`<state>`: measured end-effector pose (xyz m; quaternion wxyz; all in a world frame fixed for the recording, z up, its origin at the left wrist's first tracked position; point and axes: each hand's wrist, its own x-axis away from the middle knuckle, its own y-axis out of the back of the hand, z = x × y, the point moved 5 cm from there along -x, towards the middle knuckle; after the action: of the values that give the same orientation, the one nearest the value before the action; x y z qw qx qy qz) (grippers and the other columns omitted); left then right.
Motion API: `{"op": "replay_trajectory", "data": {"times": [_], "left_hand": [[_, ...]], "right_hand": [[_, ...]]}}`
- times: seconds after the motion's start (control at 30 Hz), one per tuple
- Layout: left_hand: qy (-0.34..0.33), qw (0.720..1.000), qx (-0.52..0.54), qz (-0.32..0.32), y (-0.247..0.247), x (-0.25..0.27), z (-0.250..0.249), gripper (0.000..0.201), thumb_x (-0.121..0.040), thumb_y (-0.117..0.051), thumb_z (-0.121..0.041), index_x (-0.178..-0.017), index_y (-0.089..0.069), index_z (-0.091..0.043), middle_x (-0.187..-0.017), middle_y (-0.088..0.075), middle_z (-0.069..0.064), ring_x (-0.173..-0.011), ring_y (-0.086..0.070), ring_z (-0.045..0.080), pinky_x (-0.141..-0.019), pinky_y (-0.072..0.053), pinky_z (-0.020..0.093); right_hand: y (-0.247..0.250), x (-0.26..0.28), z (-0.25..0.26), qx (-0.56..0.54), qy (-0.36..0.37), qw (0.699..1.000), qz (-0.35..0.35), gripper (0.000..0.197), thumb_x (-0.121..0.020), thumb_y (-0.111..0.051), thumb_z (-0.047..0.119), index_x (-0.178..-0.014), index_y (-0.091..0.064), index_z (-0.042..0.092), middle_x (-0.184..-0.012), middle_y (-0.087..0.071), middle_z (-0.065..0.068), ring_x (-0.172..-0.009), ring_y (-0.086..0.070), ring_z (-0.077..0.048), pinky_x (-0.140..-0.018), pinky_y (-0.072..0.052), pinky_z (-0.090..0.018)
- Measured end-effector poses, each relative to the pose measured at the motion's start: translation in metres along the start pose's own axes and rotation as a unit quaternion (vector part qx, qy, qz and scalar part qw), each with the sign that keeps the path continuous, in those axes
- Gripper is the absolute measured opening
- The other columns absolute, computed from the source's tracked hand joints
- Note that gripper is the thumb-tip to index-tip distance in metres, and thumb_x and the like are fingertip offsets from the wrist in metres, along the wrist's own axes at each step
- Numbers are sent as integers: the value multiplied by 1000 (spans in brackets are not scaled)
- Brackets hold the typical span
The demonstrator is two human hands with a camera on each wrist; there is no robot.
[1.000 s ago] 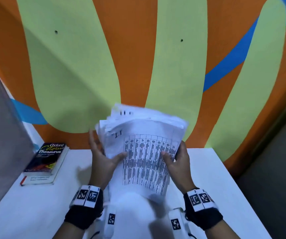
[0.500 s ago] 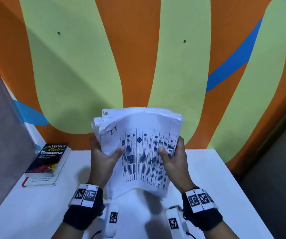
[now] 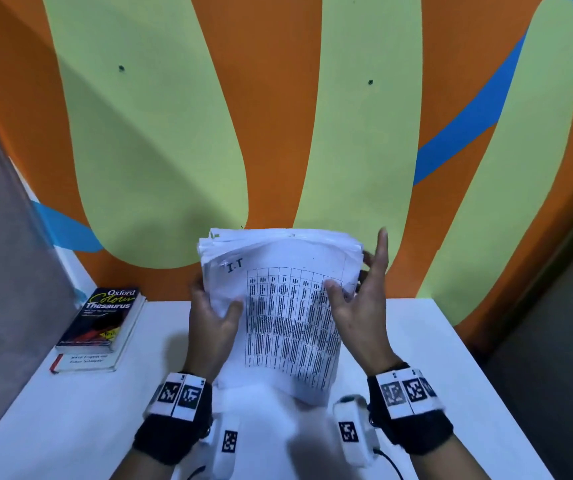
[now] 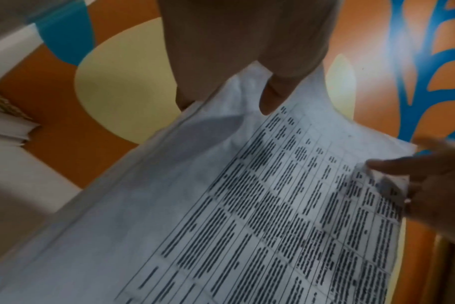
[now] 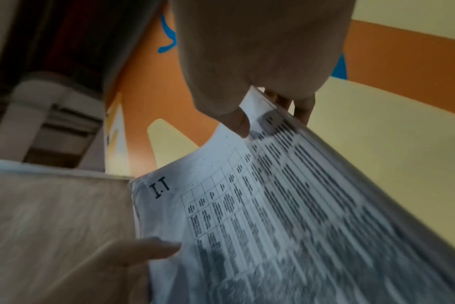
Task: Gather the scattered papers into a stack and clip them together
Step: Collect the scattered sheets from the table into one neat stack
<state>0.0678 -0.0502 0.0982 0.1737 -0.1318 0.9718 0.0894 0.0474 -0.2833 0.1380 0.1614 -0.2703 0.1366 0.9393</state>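
A thick paper stack (image 3: 288, 323) stands upright over the white table (image 3: 70, 410); its front sheet carries a printed table and "I.T". My left hand (image 3: 216, 313) grips the left edge, with the thumb on the front sheet. My right hand (image 3: 357, 289) is high on the right edge. Its thumb lies on the front and its fingers are behind, with the index finger straight up. The left wrist view shows the paper stack (image 4: 247, 205) under my left hand (image 4: 234, 41). The right wrist view shows my right hand (image 5: 260, 51) pinching the paper stack (image 5: 273, 205). No clip is in view.
Two books (image 3: 105, 320) are piled at the table's back left, an Oxford thesaurus on top. A painted orange, green and blue wall rises right behind the table. A grey panel stands to the left, and dark floor lies beyond the table's right edge.
The stack's top edges have drawn closer together. My right hand has slid up the right edge and its fingers have straightened. The left hand keeps its grip.
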Motion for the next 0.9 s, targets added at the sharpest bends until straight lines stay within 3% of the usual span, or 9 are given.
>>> {"op": "replay_trajectory", "data": {"times": [0.1,0.23,0.33,0.4,0.47,0.53,0.6,0.77,0.9], "left_hand": [[14,1000,1,5,-1,6,9,52,-85,-63,0,-129,-37,-3,-123,-54,11,-114,-53,25,-98,-41,35],[35,999,-16,5,-2,10,17,34,-89,-60,-8,-119,-48,4,-106,-60,24,-98,-57,36,-80,-43,32],[31,999,-13,20,-2,11,24,32,-93,-53,-8,-124,-49,1,-111,-62,12,-109,-58,30,-88,-44,12],[19,1000,-7,24,-1,11,23,38,-94,-51,-8,-131,-45,-6,-126,-58,11,-120,-53,26,-89,-36,0],[13,1000,-6,28,-1,13,18,42,-93,-53,-9,-134,-41,-11,-128,-55,26,-120,-51,38,-102,-40,20],[24,999,-17,28,0,15,13,43,-92,-55,-9,-132,-42,-3,-115,-48,44,-107,-47,54,-95,-43,49],[37,999,-8,28,0,16,21,40,-92,-55,-8,-128,-43,4,-111,-51,41,-107,-50,50,-91,-44,46],[60,996,-14,58,-9,23,39,38,-95,-49,-7,-133,-43,-9,-133,-53,6,-128,-48,24,-101,-35,26],[31,995,-76,52,0,15,24,42,-95,-50,-7,-135,-40,1,-137,-50,13,-130,-45,26,-98,-31,20]], "right_hand": [[0,-9,15,95,69,993,25,77,-88,-55,-3,-150,-20,27,-120,-37,1,-103,-42,17,-75,-44,-3],[2,-7,12,51,32,998,19,60,-90,-54,1,-139,-33,28,-127,-46,3,-107,-50,6,-92,-49,-24],[4,2,-14,-66,-89,994,1,63,-91,-58,8,-141,-24,28,-110,-57,1,-93,-60,-7,-81,-49,-20],[-2,10,-28,-58,-124,991,12,36,-93,-53,5,-122,-40,22,-99,-59,3,-87,-58,-11,-77,-48,-24],[-4,14,-27,-41,-112,993,13,17,-96,-47,2,-101,-45,18,-91,-58,4,-81,-54,-7,-74,-44,-25],[-5,16,-15,-51,-91,994,15,12,-97,-44,2,-97,-44,14,-85,-56,5,-72,-51,2,-67,-41,-18],[-6,18,-9,-51,-88,994,29,10,-97,-45,5,-106,-44,10,-88,-57,7,-71,-53,8,-65,-42,-11],[-11,40,-40,17,-159,986,54,33,-95,-47,3,-127,-46,14,-98,-60,13,-83,-57,4,-76,-44,-12],[15,29,-27,36,-144,988,-36,42,-83,-64,0,-116,-47,20,-107,-60,0,-99,-59,-22,-86,-48,-31]]}}
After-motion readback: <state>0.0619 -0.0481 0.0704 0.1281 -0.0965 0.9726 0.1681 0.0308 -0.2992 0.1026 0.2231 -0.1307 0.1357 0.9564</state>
